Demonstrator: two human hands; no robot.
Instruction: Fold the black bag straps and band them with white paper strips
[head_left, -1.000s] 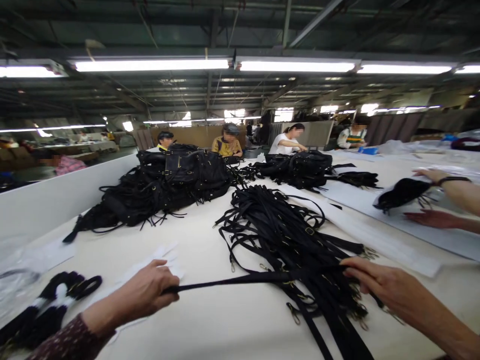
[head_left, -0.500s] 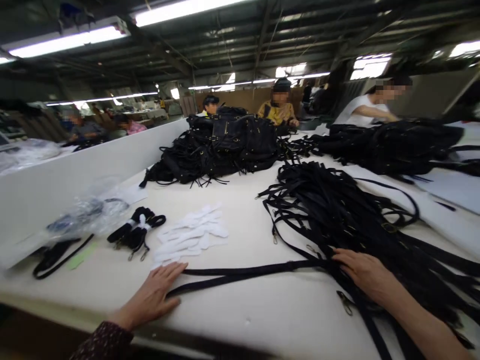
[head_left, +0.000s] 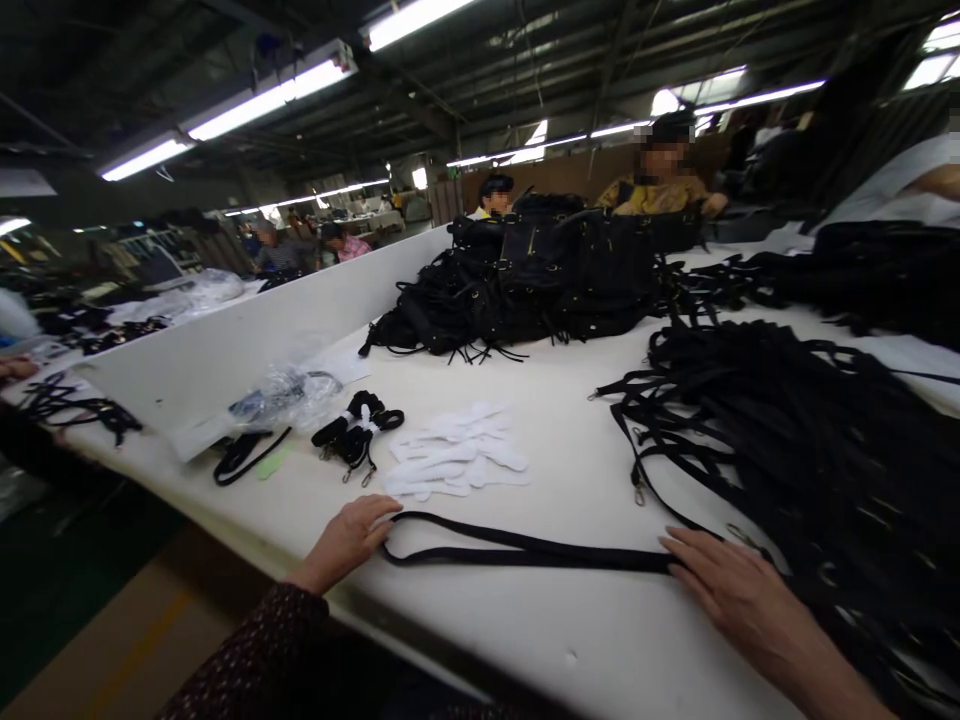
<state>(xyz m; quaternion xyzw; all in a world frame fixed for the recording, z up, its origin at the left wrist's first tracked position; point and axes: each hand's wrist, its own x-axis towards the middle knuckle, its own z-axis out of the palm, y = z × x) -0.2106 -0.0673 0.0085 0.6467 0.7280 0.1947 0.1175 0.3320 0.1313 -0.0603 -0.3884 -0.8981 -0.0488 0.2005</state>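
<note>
One black strap (head_left: pixel 540 553) lay doubled on the white tabletop (head_left: pixel 540 610), its long axis running left to right, the rounded loop pointing left. The left hand (head_left: pixel 349 540) touched that loop, though whether it pinched, I couldn't tell; the right hand (head_left: pixel 742 590), fingers outstretched, covered the strap's right part. A strap heap (head_left: pixel 825 450) crowded that side. White pieces (head_left: pixel 457 455) and a tied bundle (head_left: pixel 352 440) lay beyond, black bags (head_left: pixel 525 275) farther back.

White table (head_left: pixel 540 625) under a black strap (head_left: pixel 600 557), strap heap (head_left: pixel 810 430), black bags (head_left: pixel 570 275), white pieces (head_left: pixel 459 456)
</note>
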